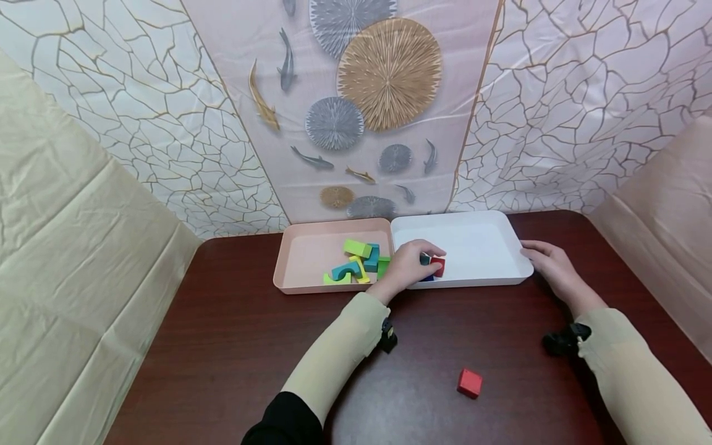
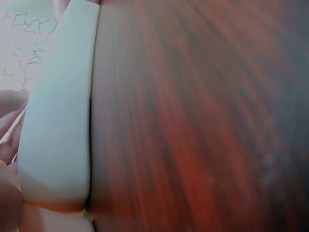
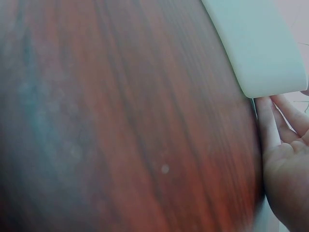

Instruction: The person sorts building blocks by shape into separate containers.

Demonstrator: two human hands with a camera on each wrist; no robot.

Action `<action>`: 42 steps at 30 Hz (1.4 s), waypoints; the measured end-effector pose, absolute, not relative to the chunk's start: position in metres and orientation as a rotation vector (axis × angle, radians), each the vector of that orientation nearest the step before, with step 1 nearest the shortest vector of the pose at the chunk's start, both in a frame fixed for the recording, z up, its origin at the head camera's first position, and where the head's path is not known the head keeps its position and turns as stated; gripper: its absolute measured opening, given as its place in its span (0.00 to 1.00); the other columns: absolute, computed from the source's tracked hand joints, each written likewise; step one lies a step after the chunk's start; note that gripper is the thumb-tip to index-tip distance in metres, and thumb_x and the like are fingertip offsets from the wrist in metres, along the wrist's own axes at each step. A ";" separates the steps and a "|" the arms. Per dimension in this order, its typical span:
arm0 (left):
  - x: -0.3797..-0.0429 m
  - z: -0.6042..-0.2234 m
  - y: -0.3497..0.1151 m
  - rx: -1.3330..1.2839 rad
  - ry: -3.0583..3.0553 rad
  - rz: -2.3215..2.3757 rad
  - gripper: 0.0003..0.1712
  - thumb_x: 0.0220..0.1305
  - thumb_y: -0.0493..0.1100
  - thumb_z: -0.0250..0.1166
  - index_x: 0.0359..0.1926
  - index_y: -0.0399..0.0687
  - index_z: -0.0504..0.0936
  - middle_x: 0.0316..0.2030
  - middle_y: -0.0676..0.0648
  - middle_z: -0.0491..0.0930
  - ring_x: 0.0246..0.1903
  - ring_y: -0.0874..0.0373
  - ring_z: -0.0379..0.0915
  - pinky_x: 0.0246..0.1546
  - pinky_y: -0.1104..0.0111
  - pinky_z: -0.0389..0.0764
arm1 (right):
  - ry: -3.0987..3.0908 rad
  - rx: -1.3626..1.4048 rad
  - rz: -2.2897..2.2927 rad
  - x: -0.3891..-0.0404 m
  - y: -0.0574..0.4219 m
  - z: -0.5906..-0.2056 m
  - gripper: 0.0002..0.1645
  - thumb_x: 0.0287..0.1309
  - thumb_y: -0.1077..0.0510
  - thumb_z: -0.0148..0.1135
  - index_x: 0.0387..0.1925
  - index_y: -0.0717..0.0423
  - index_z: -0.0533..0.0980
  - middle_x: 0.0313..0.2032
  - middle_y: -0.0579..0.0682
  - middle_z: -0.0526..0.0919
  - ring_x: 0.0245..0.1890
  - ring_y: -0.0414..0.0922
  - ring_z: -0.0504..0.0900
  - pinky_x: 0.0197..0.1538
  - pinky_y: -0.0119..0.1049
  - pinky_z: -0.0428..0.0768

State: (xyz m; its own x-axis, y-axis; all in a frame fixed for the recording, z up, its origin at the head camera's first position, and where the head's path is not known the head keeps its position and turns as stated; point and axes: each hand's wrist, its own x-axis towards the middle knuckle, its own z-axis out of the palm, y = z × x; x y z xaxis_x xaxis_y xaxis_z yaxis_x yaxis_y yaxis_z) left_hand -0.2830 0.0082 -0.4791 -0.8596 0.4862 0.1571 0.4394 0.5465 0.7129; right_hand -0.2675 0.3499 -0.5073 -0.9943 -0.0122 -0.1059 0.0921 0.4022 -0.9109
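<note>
My left hand [image 1: 408, 264] reaches over the left end of the white tray [image 1: 475, 247]. Its thumb and fingers pinch a red block [image 1: 439, 267]. Beneath that hand a dark teal block [image 1: 425, 258] and a blue block [image 1: 428, 278] peek out, mostly hidden. In the left wrist view only some fingers [image 2: 9, 125] appear, behind the tray's wall. My right hand [image 1: 550, 269] is at the white tray's right end, and in the right wrist view its straight fingers [image 3: 267, 121] touch the outside of the tray's corner.
A pink tray [image 1: 300, 256] adjoins the white one on the left, holding several green, teal and yellow blocks [image 1: 357, 248], some of them arched. One red cube [image 1: 470, 383] lies on the dark wooden table [image 1: 233, 346] near the front. Patterned cloth [image 1: 356, 179] hangs behind the trays.
</note>
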 end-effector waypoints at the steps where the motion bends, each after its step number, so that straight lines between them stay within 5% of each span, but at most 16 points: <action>1: -0.283 -0.479 0.007 0.828 2.700 1.244 0.15 0.72 0.41 0.72 0.57 0.50 0.90 0.57 0.48 0.87 0.57 0.55 0.82 0.60 0.71 0.81 | 2.550 0.074 -1.659 -0.268 0.350 -0.507 0.43 0.81 0.43 0.51 0.78 0.73 0.59 0.46 0.22 0.71 0.41 0.17 0.75 0.45 0.15 0.77; 6: -0.282 -0.480 0.004 0.917 2.662 1.316 0.15 0.72 0.42 0.72 0.57 0.50 0.90 0.55 0.49 0.88 0.55 0.57 0.82 0.59 0.73 0.80 | 2.556 0.082 -1.639 -0.268 0.350 -0.507 0.43 0.82 0.42 0.50 0.78 0.72 0.59 0.51 0.31 0.73 0.42 0.17 0.74 0.46 0.15 0.77; 12: -0.277 -0.478 0.001 0.989 2.599 1.380 0.15 0.71 0.42 0.73 0.57 0.48 0.89 0.53 0.48 0.88 0.50 0.57 0.82 0.56 0.71 0.84 | 2.574 0.084 -1.601 -0.269 0.349 -0.507 0.43 0.82 0.42 0.47 0.79 0.72 0.59 0.70 0.66 0.68 0.43 0.16 0.71 0.45 0.15 0.75; 14: -0.274 -0.478 0.000 0.994 2.577 1.396 0.16 0.71 0.42 0.73 0.57 0.48 0.89 0.53 0.48 0.88 0.49 0.58 0.83 0.55 0.72 0.84 | 2.576 0.083 -1.594 -0.269 0.349 -0.508 0.43 0.83 0.42 0.47 0.79 0.72 0.58 0.72 0.69 0.65 0.43 0.16 0.71 0.45 0.15 0.75; 17: -0.269 -0.478 -0.001 1.018 2.549 1.413 0.16 0.71 0.42 0.73 0.57 0.46 0.89 0.53 0.48 0.88 0.48 0.59 0.84 0.54 0.74 0.84 | 2.574 0.086 -1.605 -0.269 0.349 -0.508 0.43 0.82 0.42 0.48 0.78 0.72 0.59 0.68 0.63 0.71 0.43 0.16 0.71 0.46 0.15 0.75; 20: -0.264 -0.480 -0.002 1.057 2.508 1.435 0.16 0.72 0.42 0.72 0.57 0.44 0.88 0.53 0.48 0.88 0.49 0.58 0.84 0.56 0.73 0.83 | 2.567 0.084 -1.623 -0.269 0.350 -0.509 0.43 0.82 0.42 0.50 0.78 0.72 0.59 0.57 0.42 0.76 0.42 0.17 0.73 0.45 0.16 0.76; 23: -0.258 -0.480 -0.003 1.082 2.468 1.444 0.16 0.72 0.42 0.71 0.58 0.45 0.88 0.53 0.47 0.88 0.51 0.56 0.84 0.57 0.70 0.84 | 2.558 0.082 -1.640 -0.268 0.350 -0.510 0.43 0.81 0.43 0.51 0.78 0.73 0.60 0.48 0.26 0.72 0.42 0.16 0.74 0.45 0.16 0.77; 29: -0.246 -0.475 -0.003 1.130 2.377 1.467 0.17 0.72 0.41 0.72 0.59 0.44 0.87 0.55 0.45 0.88 0.54 0.48 0.83 0.60 0.67 0.83 | 2.566 0.061 -1.634 -0.269 0.350 -0.511 0.43 0.82 0.43 0.50 0.78 0.73 0.60 0.56 0.39 0.77 0.43 0.16 0.73 0.46 0.15 0.76; 38: -0.235 -0.474 -0.001 1.257 2.343 1.410 0.17 0.70 0.39 0.73 0.58 0.42 0.87 0.52 0.44 0.89 0.52 0.51 0.84 0.58 0.78 0.80 | 2.554 0.057 -1.675 -0.269 0.350 -0.510 0.42 0.81 0.44 0.51 0.77 0.75 0.60 0.45 0.19 0.71 0.42 0.16 0.74 0.46 0.15 0.76; 42: -0.230 -0.474 0.000 1.256 2.312 1.391 0.18 0.69 0.39 0.73 0.58 0.43 0.86 0.52 0.45 0.89 0.53 0.52 0.84 0.57 0.79 0.79 | 2.559 0.070 -1.664 -0.269 0.351 -0.509 0.42 0.82 0.44 0.51 0.77 0.74 0.59 0.50 0.28 0.76 0.42 0.16 0.74 0.45 0.15 0.76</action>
State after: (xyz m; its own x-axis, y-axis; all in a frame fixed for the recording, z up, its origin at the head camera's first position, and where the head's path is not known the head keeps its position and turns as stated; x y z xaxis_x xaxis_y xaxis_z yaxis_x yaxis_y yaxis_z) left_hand -0.2303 0.0001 -0.4736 -0.6326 0.7279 0.2645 0.5746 0.2122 0.7904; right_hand -0.2690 0.3510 -0.5090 -0.9950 -0.0098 -0.0991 0.0866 0.4060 -0.9098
